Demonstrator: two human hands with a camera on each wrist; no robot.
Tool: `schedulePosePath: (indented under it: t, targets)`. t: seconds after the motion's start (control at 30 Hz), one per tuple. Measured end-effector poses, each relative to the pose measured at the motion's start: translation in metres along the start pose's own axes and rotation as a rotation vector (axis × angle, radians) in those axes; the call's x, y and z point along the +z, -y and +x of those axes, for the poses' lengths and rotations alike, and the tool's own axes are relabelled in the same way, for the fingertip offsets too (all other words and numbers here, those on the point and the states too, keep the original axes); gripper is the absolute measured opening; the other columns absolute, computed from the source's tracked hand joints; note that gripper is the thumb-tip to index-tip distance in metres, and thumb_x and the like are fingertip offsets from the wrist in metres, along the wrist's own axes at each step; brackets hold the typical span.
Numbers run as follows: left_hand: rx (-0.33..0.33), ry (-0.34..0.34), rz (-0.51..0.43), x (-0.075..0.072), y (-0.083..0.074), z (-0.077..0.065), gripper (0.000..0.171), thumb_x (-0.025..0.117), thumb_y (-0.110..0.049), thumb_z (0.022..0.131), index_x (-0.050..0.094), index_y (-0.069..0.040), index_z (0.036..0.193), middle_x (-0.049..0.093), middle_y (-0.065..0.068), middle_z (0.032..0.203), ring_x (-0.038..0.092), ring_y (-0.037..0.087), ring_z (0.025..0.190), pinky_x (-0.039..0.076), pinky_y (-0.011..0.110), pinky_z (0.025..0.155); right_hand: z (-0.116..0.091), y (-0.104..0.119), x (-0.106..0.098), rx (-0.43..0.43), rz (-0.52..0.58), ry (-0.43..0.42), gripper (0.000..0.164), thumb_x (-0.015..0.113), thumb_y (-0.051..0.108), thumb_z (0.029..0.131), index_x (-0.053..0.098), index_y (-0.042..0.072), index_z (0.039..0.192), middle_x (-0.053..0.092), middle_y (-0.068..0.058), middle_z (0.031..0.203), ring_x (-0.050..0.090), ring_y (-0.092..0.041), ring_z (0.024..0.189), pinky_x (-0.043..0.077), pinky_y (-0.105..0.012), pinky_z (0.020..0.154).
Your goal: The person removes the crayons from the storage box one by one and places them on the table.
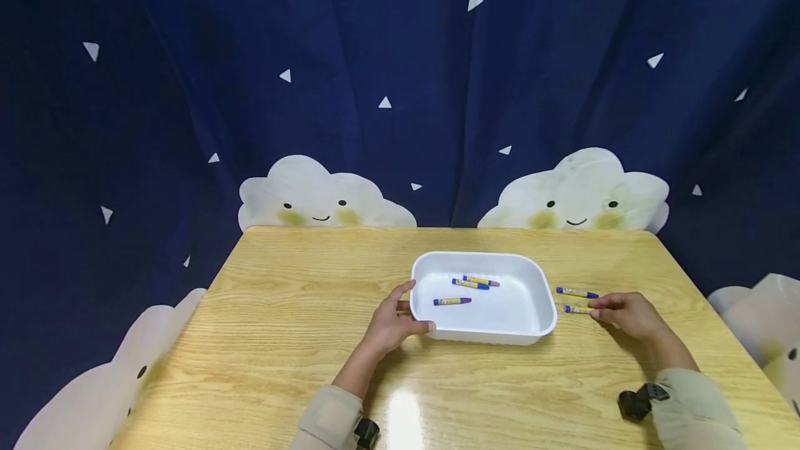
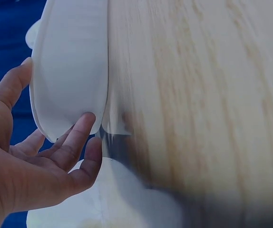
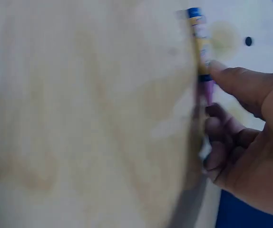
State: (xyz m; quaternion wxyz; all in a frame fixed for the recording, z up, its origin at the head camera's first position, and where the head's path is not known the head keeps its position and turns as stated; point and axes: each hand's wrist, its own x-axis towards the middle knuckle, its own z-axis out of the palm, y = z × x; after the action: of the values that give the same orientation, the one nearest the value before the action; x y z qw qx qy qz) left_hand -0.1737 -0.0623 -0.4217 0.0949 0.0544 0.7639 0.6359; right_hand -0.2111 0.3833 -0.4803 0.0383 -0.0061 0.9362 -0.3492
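A white plastic basin (image 1: 487, 335) rests on the wooden table, and my left hand (image 1: 389, 325) holds its left end. The thumb lies on the near rim while the other fingers reach along the end wall (image 2: 70, 61). Inside are a purple crayon (image 1: 453, 301), a blue crayon (image 1: 470, 285) and a pinkish crayon (image 1: 481, 281). To the right of the basin my right hand (image 1: 634, 314) pinches the tip end of a crayon (image 1: 576, 310) between thumb and fingers. Its yellow wrapper and pink-purple tip (image 3: 209, 91) show in the right wrist view. Just beyond lies a dark blue crayon (image 1: 576, 292).
The wooden table (image 1: 281, 297) extends on both sides of the basin. A dark blue curtain (image 1: 400, 54) with white triangles and smiling clouds (image 1: 581, 186) hangs behind the table's far edge. Each wrist carries a small black camera (image 1: 637, 403).
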Motion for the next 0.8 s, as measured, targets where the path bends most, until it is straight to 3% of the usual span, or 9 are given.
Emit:
schedulePosePath:
  t: [0.2,0.3,0.47,0.6,0.8]
  targets:
    - [0.005,0.005,-0.005,0.000,0.002,0.002,0.081,0.078,0.002,0.069,0.038,0.001,0.139,0.053,0.031,0.106,0.061,0.024,0.082,0.051,0.032,0.068,-0.009,0.019,-0.011,-0.019,-0.025,0.026,0.037,0.062,0.021,0.090,0.061,-0.010,0.109,0.063,-0.020,0.096,0.057,-0.029,0.084,0.045,-0.037,0.065]
    - [0.002,0.016,-0.023,0.000,0.006,0.005,0.082,0.078,0.003,0.068,0.036,0.001,0.139,0.052,0.032,0.107,0.061,0.023,0.080,0.051,0.031,0.068,-0.013,0.035,-0.014,-0.046,0.028,0.032,0.040,0.060,0.019,0.091,0.057,-0.013,0.115,0.063,-0.023,0.098,0.059,-0.031,0.085,0.049,-0.039,0.066]
    - [0.003,0.007,-0.036,0.001,0.026,0.016,0.086,0.080,0.001,0.066,0.038,-0.004,0.140,0.053,0.029,0.106,0.061,0.022,0.079,0.051,0.031,0.067,-0.014,0.063,-0.015,-0.092,0.132,0.064,0.047,0.059,0.018,0.092,0.048,-0.015,0.124,0.060,-0.026,0.106,0.061,-0.030,0.087,0.052,-0.039,0.067]
    - [0.007,-0.006,-0.021,0.003,0.038,0.023,0.087,0.083,-0.002,0.064,0.040,-0.008,0.140,0.054,0.026,0.104,0.062,0.022,0.078,0.051,0.031,0.066,-0.010,0.084,-0.014,-0.133,0.099,0.050,0.049,0.060,0.022,0.092,0.049,-0.012,0.126,0.057,-0.028,0.112,0.058,-0.032,0.093,0.050,-0.036,0.068]
    - [-0.001,0.002,-0.039,0.001,0.021,0.013,0.084,0.080,0.003,0.066,0.039,-0.002,0.139,0.053,0.030,0.105,0.061,0.021,0.076,0.050,0.030,0.066,-0.002,0.107,-0.005,-0.179,0.081,0.030,0.048,0.063,0.024,0.090,0.053,-0.010,0.123,0.056,-0.028,0.115,0.055,-0.037,0.100,0.048,-0.041,0.076]
